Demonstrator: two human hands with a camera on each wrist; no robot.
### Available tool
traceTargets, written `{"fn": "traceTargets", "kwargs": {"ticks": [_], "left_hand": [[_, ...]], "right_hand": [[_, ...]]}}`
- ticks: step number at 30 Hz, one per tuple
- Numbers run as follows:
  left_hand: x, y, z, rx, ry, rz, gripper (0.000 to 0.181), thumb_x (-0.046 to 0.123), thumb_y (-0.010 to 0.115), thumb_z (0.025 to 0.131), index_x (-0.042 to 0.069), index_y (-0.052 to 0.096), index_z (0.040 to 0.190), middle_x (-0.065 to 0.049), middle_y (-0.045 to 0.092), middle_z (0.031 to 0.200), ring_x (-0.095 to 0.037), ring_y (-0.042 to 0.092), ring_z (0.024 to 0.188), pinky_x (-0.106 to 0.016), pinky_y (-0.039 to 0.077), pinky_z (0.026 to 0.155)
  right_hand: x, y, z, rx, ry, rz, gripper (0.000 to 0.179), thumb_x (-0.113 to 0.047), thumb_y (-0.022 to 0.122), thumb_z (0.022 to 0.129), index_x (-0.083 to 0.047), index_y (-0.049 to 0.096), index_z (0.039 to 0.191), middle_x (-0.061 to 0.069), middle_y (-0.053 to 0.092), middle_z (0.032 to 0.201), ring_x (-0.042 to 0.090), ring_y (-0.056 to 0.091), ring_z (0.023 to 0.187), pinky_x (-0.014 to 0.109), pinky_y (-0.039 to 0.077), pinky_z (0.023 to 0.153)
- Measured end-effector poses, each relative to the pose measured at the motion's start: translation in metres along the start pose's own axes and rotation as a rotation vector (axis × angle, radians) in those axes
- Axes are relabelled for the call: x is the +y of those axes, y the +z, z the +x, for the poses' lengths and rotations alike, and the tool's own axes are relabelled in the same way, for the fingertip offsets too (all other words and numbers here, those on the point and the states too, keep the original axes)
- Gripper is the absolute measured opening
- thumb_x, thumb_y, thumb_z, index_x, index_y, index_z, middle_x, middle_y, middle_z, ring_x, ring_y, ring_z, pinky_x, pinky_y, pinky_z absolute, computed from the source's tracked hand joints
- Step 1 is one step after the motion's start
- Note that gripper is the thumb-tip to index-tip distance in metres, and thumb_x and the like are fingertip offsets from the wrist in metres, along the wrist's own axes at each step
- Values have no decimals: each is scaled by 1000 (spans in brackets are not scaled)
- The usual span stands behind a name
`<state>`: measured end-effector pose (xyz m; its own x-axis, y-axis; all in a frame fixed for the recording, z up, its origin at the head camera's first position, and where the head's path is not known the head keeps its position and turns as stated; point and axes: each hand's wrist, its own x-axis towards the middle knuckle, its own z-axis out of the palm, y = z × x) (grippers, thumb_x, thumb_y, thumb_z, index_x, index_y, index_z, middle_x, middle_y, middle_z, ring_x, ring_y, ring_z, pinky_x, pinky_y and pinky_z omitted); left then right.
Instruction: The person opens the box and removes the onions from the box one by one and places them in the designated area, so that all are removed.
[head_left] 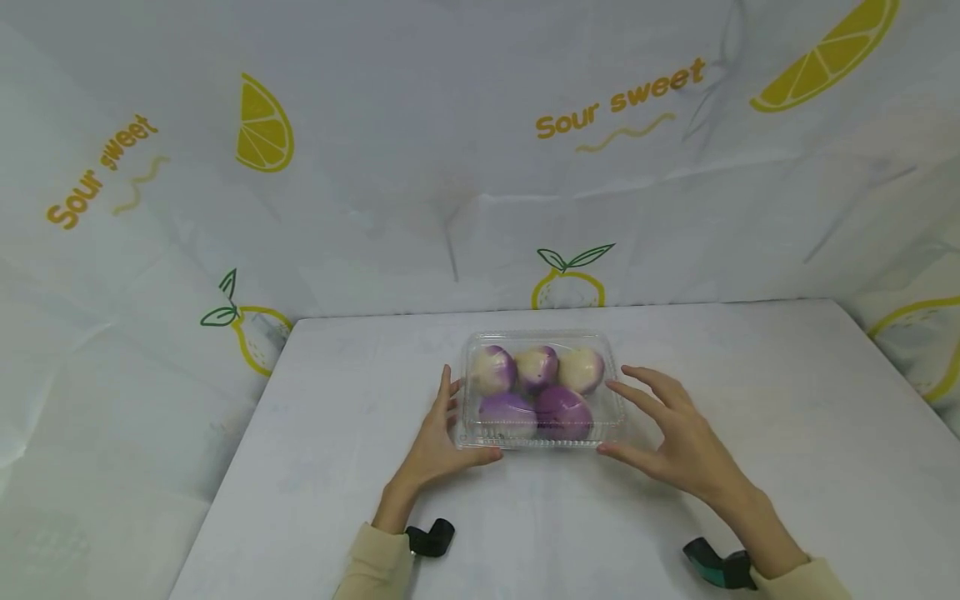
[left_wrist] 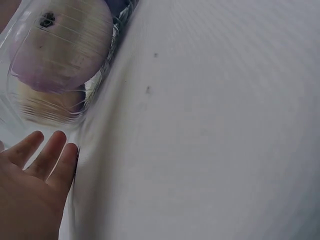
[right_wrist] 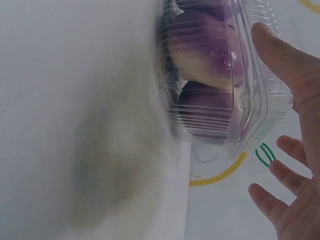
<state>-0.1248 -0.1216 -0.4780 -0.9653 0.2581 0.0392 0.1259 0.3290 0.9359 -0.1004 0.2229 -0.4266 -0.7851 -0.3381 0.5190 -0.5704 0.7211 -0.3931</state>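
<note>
A clear plastic clamshell box (head_left: 540, 433) with its lid down stands on the white table, with several purple-and-white turnips (head_left: 564, 412) showing through it. At its left side is my left hand (head_left: 435, 446), fingers extended along the wall and thumb at the front left corner. My right hand (head_left: 686, 446) is spread at the opposite side, thumb tip close to the front right corner. In the left wrist view, fingertips (left_wrist: 59, 137) are right by the box's end. The right wrist view shows the thumb beside the lid rim (right_wrist: 245, 100) and the other fingers apart from the box.
The white-covered table (head_left: 360, 375) meets a white backdrop (head_left: 412, 167) printed with lemons and lettering. A dark wrist device (head_left: 431, 538) sits by the left sleeve, another dark device (head_left: 718, 567) by the right sleeve.
</note>
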Motion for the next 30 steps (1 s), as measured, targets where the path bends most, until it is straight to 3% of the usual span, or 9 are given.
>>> {"fn": "traceTargets", "kwargs": {"ticks": [5,12,14,17,19,24,26,28,30], "left_hand": [[-3,2,3,-22,21,35,143,43,96,67,13,-4,166,-19,27,167,-44,40,146,-59,38,118],[-4,2,6,-23,39,43,143,38,97,66,12,-2,166,-20,28,167,-43,40,146,-61,37,117],[-4,2,7,-33,30,53,144,41,97,65,14,-3,166,-17,26,168,-42,35,150,-61,33,120],[-3,3,8,-44,15,70,146,46,96,65,18,-5,166,-15,24,170,-38,25,156,-63,25,123],[-3,3,9,-48,5,78,145,46,96,65,20,-6,166,-13,22,171,-36,21,158,-62,22,124],[-2,4,9,-42,11,89,143,42,95,67,19,-6,166,-16,19,171,-38,18,158,-64,21,124],[-2,4,9,-41,14,91,143,41,95,67,18,-6,166,-17,15,172,-39,17,158,-65,21,123],[-2,4,9,-42,13,91,144,41,95,67,17,-7,166,-18,14,172,-39,17,158,-65,21,124],[-2,4,9,-45,8,92,144,41,95,67,18,-8,165,-17,13,172,-38,17,159,-64,20,124]], "right_hand": [[0,1,-1,-23,-12,9,87,-33,99,60,-17,64,138,16,55,145,38,47,133,67,53,89],[-1,2,-1,-37,-57,-3,76,-36,98,61,-15,70,129,16,56,144,34,47,134,62,53,93],[-1,3,-1,-33,-66,-15,72,-36,97,62,-16,72,126,15,57,144,32,48,133,48,52,102],[-1,3,0,-28,-78,-23,69,-32,98,62,-15,73,124,15,59,143,32,50,131,23,42,109],[-1,3,0,-27,-84,-24,68,-30,98,62,-14,73,123,16,59,142,32,52,129,19,41,107],[-3,3,2,-25,-102,-22,68,-24,98,61,-12,74,123,16,60,141,34,56,122,50,57,87],[-2,4,2,-20,-116,-21,66,-25,97,62,-12,74,123,16,60,140,34,57,121,52,57,84],[-2,4,2,-10,-136,-11,62,-34,94,69,-11,74,122,16,61,139,33,57,121,36,57,94],[-1,6,2,9,-167,2,57,-48,84,79,-10,74,121,16,63,136,32,56,122,19,47,106]]}}
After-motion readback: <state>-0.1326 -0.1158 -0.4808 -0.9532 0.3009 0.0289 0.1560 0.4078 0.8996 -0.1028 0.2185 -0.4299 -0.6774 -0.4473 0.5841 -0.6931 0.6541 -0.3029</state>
